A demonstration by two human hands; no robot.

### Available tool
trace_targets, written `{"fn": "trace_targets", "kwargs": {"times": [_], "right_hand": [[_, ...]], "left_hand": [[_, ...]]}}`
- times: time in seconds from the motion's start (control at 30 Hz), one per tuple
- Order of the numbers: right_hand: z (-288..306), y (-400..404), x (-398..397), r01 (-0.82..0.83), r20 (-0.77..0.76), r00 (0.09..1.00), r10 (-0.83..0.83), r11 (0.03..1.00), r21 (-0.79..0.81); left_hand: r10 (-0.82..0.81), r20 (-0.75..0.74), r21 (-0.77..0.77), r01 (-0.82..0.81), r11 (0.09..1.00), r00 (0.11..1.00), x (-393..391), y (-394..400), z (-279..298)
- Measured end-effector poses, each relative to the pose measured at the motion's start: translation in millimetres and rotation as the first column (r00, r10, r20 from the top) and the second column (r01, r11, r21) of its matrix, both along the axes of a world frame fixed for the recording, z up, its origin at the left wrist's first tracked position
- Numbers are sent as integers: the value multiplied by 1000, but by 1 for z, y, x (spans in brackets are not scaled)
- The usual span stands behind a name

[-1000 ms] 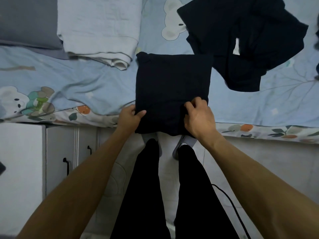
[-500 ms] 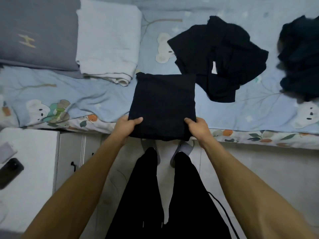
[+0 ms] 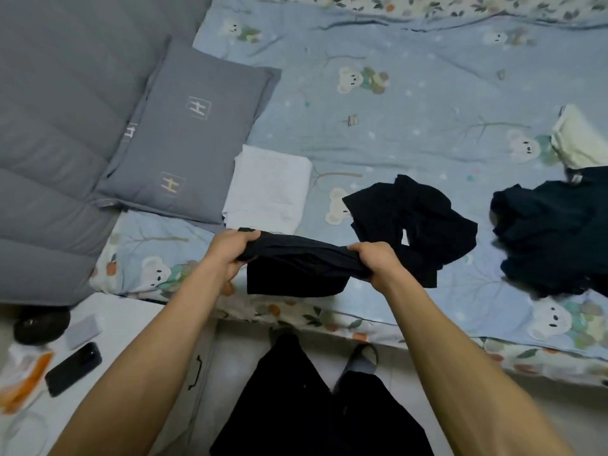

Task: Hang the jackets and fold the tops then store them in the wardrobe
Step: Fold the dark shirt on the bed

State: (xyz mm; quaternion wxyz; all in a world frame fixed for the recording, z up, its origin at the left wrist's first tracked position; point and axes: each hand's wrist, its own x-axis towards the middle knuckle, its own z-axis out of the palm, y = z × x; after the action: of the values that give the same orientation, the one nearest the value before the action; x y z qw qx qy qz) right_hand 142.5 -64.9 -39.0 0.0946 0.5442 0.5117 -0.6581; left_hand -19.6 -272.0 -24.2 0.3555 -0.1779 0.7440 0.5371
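Head view: my left hand (image 3: 227, 255) and right hand (image 3: 375, 264) grip one folded black top (image 3: 296, 268); beyond them to the right, two dark garments (image 3: 411, 218) remain unfolded.

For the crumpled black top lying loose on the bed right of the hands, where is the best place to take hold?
Probably the crumpled black top is best taken at its near lower hem, from the bed's near edge. That hem lies flatter and closest to the person; the middle is bunched in folds, so a grip there would likely gather several layers.
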Motion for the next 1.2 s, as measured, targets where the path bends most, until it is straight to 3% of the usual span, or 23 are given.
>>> {"fn": "trace_targets", "kwargs": {"times": [0.33,0.43,0.53,0.67,0.9,1.2], "right_hand": [[18,-8,-171,146,-168,981,-102,951,271],[-32,-18,-209,163,-89,985,-144,952,258],[-104,-33,-233,155,21,987,-159,979,134],[-169,-59,-236,141,178,975,-135,990,-19],[-194,-59,-227,28,281,958,-53,996,89],[-188,-58,-257,-83,312,949,53,993,83]], "left_hand": [[23,-153,168,3,986,988,-177,14,8],[-17,-163,114,36,993,986,-218,10,-39],[-86,-100,-23,84,996,991,-247,-1,-114],[-195,82,-250,210,945,977,-256,-27,-197],[-303,38,-366,295,882,952,-252,-45,-230],[-110,98,-198,128,972,989,-244,-38,-211]]}}
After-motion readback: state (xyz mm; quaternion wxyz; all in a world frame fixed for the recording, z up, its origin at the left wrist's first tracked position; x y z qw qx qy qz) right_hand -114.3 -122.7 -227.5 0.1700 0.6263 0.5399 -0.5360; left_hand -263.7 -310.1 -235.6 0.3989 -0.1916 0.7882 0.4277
